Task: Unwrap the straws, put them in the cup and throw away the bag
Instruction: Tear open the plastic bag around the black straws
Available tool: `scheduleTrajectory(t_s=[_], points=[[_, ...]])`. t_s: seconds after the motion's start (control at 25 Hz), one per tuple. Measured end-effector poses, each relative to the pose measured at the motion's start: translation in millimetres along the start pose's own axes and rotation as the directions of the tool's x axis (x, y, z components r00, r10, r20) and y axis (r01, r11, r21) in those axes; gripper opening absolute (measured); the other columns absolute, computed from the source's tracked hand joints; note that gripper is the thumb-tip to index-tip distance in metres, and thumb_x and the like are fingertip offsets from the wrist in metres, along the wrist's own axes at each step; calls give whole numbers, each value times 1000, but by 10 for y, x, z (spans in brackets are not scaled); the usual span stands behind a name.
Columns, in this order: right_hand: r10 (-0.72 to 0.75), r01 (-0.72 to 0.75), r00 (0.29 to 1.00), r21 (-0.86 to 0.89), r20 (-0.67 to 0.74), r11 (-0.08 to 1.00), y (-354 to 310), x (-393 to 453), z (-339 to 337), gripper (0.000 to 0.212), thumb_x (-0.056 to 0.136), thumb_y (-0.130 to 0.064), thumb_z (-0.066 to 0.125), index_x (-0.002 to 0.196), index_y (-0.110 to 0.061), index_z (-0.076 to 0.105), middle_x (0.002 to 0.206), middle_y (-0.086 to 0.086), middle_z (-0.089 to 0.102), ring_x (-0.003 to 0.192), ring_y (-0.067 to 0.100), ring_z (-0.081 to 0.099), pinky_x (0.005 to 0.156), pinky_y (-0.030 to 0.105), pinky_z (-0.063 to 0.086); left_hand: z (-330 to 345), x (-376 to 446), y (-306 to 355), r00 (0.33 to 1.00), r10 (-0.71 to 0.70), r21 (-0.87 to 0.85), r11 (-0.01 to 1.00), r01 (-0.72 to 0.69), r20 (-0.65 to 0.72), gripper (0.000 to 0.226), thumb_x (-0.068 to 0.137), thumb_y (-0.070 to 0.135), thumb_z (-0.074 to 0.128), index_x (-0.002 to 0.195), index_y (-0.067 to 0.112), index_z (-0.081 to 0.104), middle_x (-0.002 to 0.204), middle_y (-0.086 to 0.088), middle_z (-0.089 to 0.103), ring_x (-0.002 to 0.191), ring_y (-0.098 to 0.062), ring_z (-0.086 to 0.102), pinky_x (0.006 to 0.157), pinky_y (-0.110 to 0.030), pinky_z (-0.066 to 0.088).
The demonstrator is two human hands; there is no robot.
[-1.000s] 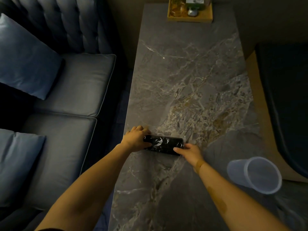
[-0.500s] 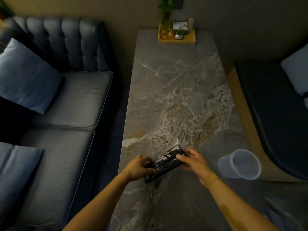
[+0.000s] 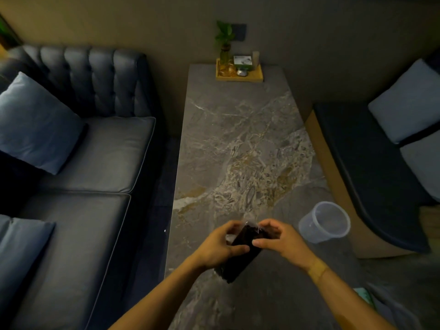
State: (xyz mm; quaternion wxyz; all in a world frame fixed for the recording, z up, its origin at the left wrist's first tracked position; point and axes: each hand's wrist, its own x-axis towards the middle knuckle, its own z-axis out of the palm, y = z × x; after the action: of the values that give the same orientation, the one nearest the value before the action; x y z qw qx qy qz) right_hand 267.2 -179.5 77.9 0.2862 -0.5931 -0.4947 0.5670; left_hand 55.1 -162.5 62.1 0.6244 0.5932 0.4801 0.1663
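Note:
A clear plastic bag packed with black straws (image 3: pixel 240 256) is held above the near part of the marble table (image 3: pixel 240 144), tilted with its top end away from me. My left hand (image 3: pixel 217 246) grips the bag's left side. My right hand (image 3: pixel 277 239) pinches the crinkled top edge and right side. Both hands are shut on the bag. A translucent plastic cup (image 3: pixel 325 222) stands to the right of my right hand, open end up and apart from it.
A wooden tray (image 3: pixel 239 73) with a small plant and bottles sits at the table's far end. A dark blue sofa (image 3: pixel 90 167) with cushions runs along the left. A padded bench (image 3: pixel 381 167) with a pillow is on the right.
Both hands lifted the bag off the table and brought it nearer to me, turning it from lying crosswise to pointing away. My right hand shifted to the bag's top edge. The view tilted up.

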Motion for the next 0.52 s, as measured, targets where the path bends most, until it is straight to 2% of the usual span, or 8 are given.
scheduleTrajectory(t_s=[0.12,0.2,0.28,0.36,0.44,0.52], points=[[-12,12,1000,11,-14,1000,16,-113,-39,30,70,-9,83,92,-23,67,92,0,71,88,11,65,78,20,54,125,-107,19,999,13,-38,999,-15,-47,36,82,20,73,115,23,60,111,1,67,100,-12,66,94,-38,54],[-6,8,999,41,-51,999,44,-169,-39,33,72,-10,82,98,-22,65,99,2,70,94,16,66,78,21,55,223,-129,37,995,15,-56,998,-21,-96,30,82,20,72,110,24,62,105,0,69,97,-12,66,91,-36,55],[8,1,976,41,-216,999,90,-232,-13,43,72,-12,82,108,-21,60,110,3,63,95,19,65,77,26,56,389,-120,62,978,-2,-88,996,-17,-208,26,81,22,72,104,26,62,100,2,68,95,-15,65,84,-30,55],[58,-32,918,74,-391,997,140,-318,31,54,72,-17,83,117,-21,52,115,6,57,93,20,62,80,41,57,616,-89,96,926,-14,-107,994,-29,-378,23,80,24,73,99,30,62,96,7,66,91,-13,64,74,-21,53],[105,-46,922,164,-372,985,205,-458,102,64,71,-30,82,124,-26,47,119,4,55,98,17,60,83,48,58,880,-74,120,847,44,-48,995,-82,-530,22,79,25,74,97,32,62,97,8,64,88,-8,63,72,-22,54],[153,-64,954,323,-256,944,238,-586,146,82,63,-45,82,133,-33,42,123,-4,56,103,15,62,82,47,60,1150,-78,146,795,145,57,989,-137,-590,22,82,24,71,98,33,60,100,10,59,89,-4,61,75,-29,57]])
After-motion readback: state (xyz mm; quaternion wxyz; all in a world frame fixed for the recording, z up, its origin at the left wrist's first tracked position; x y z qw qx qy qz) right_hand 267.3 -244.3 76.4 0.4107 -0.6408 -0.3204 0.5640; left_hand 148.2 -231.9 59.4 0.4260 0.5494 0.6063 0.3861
